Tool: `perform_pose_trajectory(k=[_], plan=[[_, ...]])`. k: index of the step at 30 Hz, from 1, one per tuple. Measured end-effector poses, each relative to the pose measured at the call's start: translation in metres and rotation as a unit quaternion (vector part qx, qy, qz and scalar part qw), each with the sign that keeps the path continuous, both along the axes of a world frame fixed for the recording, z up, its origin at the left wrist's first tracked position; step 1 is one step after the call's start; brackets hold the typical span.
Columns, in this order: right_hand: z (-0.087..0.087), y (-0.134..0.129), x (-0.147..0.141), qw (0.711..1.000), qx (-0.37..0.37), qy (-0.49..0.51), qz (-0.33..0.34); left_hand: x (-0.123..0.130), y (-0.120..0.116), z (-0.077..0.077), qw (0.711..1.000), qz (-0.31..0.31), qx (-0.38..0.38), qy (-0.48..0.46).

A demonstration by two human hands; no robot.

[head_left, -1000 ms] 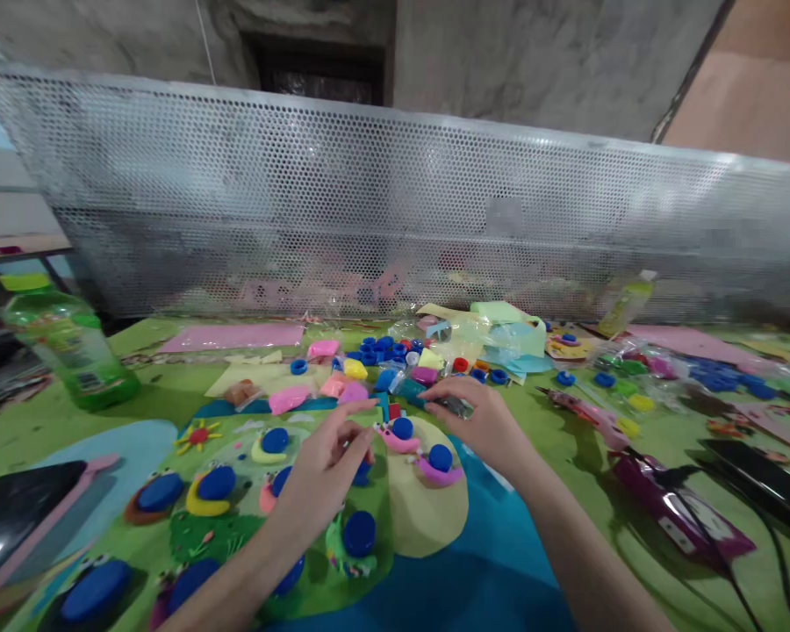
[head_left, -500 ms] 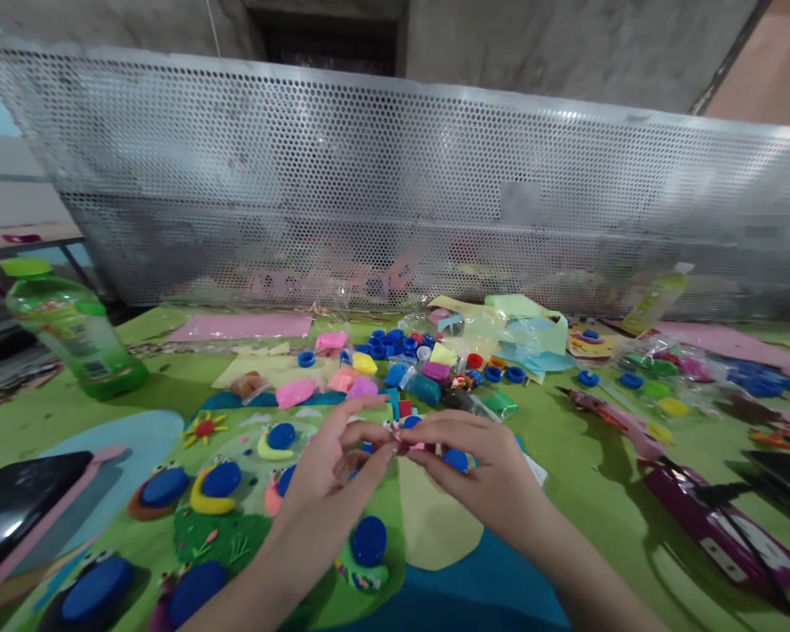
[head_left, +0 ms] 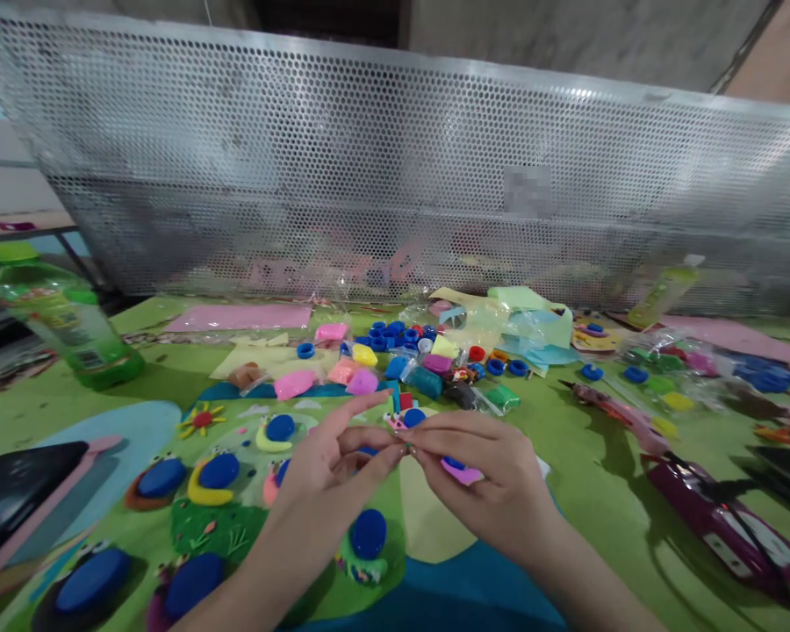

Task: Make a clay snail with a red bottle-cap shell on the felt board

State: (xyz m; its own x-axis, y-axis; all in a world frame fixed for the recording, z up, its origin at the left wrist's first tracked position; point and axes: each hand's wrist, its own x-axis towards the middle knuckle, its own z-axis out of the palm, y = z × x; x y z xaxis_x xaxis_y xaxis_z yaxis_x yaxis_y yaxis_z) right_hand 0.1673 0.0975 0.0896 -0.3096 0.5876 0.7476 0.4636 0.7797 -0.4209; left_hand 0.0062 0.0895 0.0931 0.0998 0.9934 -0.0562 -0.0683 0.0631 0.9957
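Right at the fingertips of the left hand [head_left: 333,465] and right hand [head_left: 484,461], there's a speck, far too small to name! The right fingers cover part of a pink snail [head_left: 393,421], and that same hand hides much of a purple one [head_left: 464,474]. Over on the left, a salmon snail [head_left: 272,487] slips behind the wrist, a black glossy object [head_left: 23,478] runs off the edge, and the bottle's label [head_left: 72,323] is unreadable!
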Motion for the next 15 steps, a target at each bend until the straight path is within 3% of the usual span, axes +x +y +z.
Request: perform_pose_trajectory(k=[5, 10, 15], plan=[[-0.0013, 0.0016, 0.0011, 0.999, 0.027, -0.035, -0.01, 0.0004, 0.0036, -0.0031, 0.998, -0.014, -0.021, -0.054], [-0.0048, 0.0016, 0.002, 0.992, 0.076, -0.096, -0.04, -0.002, 0.0053, -0.007, 0.999, -0.019, -0.016, -0.044], [-0.0041, 0.0016, 0.0008, 0.99, 0.077, -0.101, -0.056, -0.0016, 0.0045, -0.0033, 1.0, -0.008, -0.018, -0.017]])
